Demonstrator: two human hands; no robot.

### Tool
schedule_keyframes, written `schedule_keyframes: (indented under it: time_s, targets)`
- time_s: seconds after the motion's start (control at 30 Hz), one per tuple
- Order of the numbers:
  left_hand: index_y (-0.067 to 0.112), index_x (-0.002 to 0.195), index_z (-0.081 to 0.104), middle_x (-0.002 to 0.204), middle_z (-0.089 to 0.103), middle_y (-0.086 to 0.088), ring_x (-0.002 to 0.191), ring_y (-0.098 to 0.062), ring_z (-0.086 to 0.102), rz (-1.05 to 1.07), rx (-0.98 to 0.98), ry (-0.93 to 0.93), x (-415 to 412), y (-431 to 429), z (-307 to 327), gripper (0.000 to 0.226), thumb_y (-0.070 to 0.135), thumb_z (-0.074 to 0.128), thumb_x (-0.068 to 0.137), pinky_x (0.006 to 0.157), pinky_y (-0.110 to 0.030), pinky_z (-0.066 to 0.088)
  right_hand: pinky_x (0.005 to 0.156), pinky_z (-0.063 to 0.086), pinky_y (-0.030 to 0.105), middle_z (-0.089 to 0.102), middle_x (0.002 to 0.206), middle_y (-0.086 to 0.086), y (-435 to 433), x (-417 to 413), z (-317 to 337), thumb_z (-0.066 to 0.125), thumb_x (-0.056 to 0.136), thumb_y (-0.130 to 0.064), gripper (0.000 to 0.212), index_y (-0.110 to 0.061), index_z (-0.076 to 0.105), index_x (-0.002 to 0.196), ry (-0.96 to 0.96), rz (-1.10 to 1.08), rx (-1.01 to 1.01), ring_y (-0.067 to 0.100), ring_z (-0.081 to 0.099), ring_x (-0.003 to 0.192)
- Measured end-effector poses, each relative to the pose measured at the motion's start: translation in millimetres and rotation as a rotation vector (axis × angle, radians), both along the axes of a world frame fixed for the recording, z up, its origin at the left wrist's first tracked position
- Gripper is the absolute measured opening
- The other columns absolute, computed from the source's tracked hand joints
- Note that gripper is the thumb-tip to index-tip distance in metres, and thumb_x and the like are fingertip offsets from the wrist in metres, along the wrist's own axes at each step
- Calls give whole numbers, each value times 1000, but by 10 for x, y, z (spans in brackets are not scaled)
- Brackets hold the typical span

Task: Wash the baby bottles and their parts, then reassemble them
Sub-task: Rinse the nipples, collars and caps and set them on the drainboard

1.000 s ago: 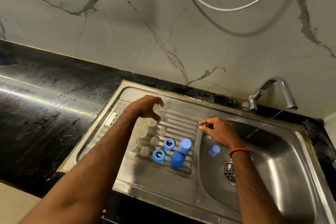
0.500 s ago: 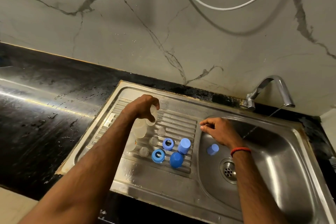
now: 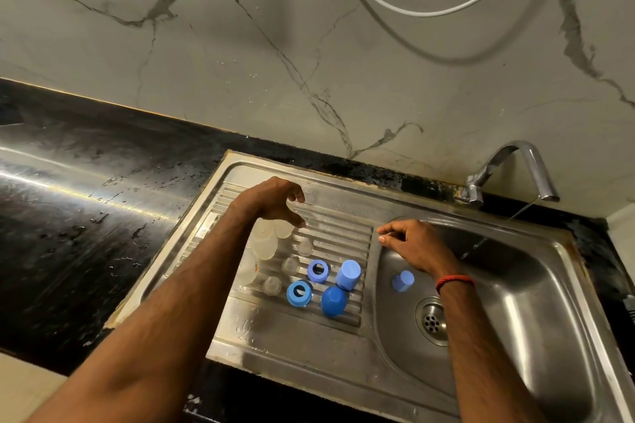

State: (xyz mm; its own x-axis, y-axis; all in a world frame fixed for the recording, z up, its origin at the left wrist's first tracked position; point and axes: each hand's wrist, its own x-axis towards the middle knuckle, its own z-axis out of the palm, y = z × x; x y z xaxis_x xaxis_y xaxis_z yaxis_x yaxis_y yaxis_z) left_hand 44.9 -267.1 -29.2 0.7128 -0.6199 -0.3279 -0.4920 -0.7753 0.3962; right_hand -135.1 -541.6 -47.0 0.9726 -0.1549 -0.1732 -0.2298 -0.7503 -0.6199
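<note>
Clear bottles stand on the ribbed drainboard, with one more just under my left hand. That hand hovers with thumb and fingers spread apart and holds nothing. Three clear nipples sit in a row beside the bottles. Two blue rings lie next to a light blue cap and a darker blue dome cap. Another blue cap lies in the basin. My right hand rests on the basin's left rim with loosely curled, empty fingers.
The steel sink basin has a drain near its middle. A thin stream of water runs from the tap at the back right. Black wet countertop stretches to the left. A white hose hangs on the marble wall.
My left hand gripped a clear bottle half a second ago; now its fingers have spread and the bottle stands on the drainboard below it. My right hand has stayed on the rim.
</note>
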Motion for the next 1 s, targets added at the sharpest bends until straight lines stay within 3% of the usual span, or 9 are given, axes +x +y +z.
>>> schedule_keyframes:
  time_s: [0.4,0.57,0.77,1.0]
  targets:
    - [24,135,57,142,55,-5,129,-24,51,-120,-182,-200,-166,-471,331,59,46,77,84,101,-40,48,72,39,11,67,101,-7,-165,-129,97,67,93,-25,20,-21,71,112,-26,-57,-30,7,59,92]
    - [29,135,59,139,58,-2,127,-23,50,-260,-250,-282,-495,-903,253,56,51,74,85,99,-39,47,85,55,28,72,97,-6,-401,-324,69,72,89,-28,19,-23,73,108,-18,-155,10,7,66,91]
    - [28,139,55,142,56,-2,132,-23,46,-376,-243,-221,-914,-1573,50,57,46,73,88,105,-41,44,90,52,29,73,105,0,-703,-656,-80,70,91,-26,22,-18,72,111,27,-268,23,11,66,98]
    - [24,136,59,138,58,-1,127,-20,52,-478,-229,-170,-1274,-2297,-299,55,43,74,87,107,-34,40,83,55,36,76,92,1,-1229,-928,-584,72,87,-29,12,-19,77,93,125,-343,3,15,69,89]
